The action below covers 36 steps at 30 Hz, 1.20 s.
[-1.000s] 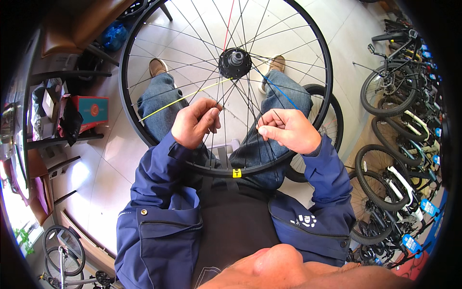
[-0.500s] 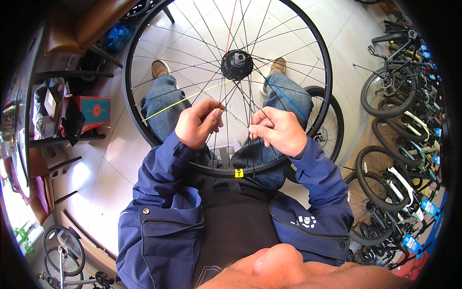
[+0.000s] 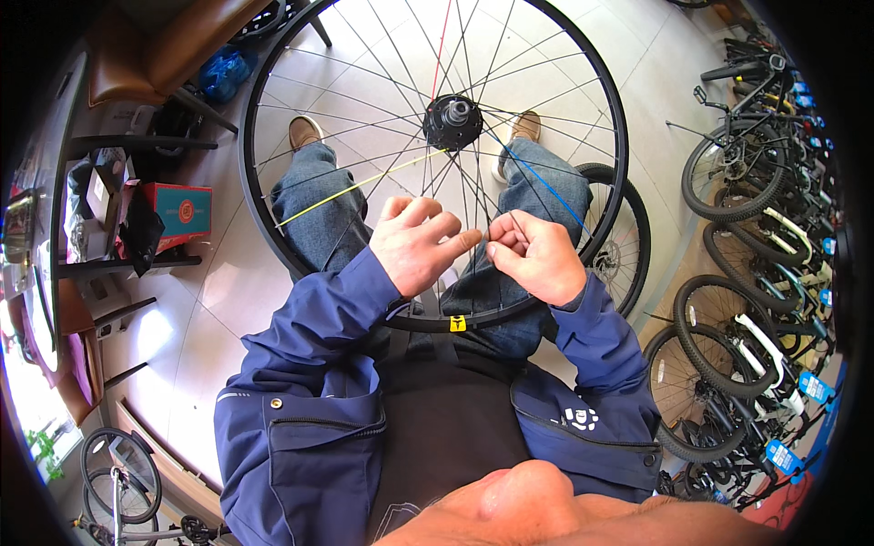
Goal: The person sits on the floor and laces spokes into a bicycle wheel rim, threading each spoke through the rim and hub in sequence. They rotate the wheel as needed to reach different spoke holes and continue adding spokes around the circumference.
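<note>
A spoked bicycle wheel with a black rim [image 3: 623,118] stands before me, its lower edge at my lap. At its middle is a black hub [image 3: 452,123]. Most spokes are black; one is yellow [image 3: 364,183], one blue [image 3: 544,185], one red [image 3: 442,45]. My right hand [image 3: 543,258] has its thumb and index finger pinched on a spoke below the hub. Over the lower spokes is my left hand [image 3: 414,244], back upward, fingers bent and apart. Its index finger reaches to the right hand's fingertips; its thumb is mostly hidden.
My legs in jeans [image 3: 319,196] are behind the wheel. Another bicycle wheel [image 3: 637,227] stands at its right. Rows of bicycles [image 3: 728,337] line the right side. Shelving with a red and teal box [image 3: 185,215] and a brown chair [image 3: 137,73] are at left.
My left hand has let go of the spokes at left and moved right, turning back upward, toward the right hand. The right hand stays nearly in place; the wheel shifts slightly.
</note>
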Motion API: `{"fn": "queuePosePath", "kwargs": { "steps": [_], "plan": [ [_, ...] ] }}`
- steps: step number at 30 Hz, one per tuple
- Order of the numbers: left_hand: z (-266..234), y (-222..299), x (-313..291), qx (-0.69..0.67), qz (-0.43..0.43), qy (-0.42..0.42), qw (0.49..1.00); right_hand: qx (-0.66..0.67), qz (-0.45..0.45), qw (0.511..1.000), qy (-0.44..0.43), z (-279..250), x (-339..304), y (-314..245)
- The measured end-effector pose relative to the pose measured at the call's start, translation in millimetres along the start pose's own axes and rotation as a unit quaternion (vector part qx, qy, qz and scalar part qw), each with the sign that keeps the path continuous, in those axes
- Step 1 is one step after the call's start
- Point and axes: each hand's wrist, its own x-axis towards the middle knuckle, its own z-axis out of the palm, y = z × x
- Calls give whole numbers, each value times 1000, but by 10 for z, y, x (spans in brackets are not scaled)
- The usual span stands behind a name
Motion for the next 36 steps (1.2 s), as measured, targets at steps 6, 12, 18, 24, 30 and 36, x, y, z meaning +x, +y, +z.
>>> {"fn": "queuePosePath", "kwargs": {
  "steps": [6, 12, 18, 24, 30, 36],
  "plan": [
    [-13, -8, 13, -39, -1, 47, 998, -56, -19, 998, 0, -199, 6, 22],
    [-33, -8, 30, -79, -15, 77, 994, -169, -75, 983, -3, -253, 65, 11],
    [23, 2, 30, -74, -16, 80, 994, -249, -134, 958, 36, -270, 77, 11],
    [88, -2, -11, -120, -36, 29, 992, -269, -140, 952, 35, -287, 119, 49],
    [110, -31, -42, -162, -54, 10, 985, -310, -88, 947, 3, -250, 54, 32],
    [95, -42, -44, -169, -55, 1, 984, -123, -24, 989, -84, -398, 2, -28]
  ]
}}
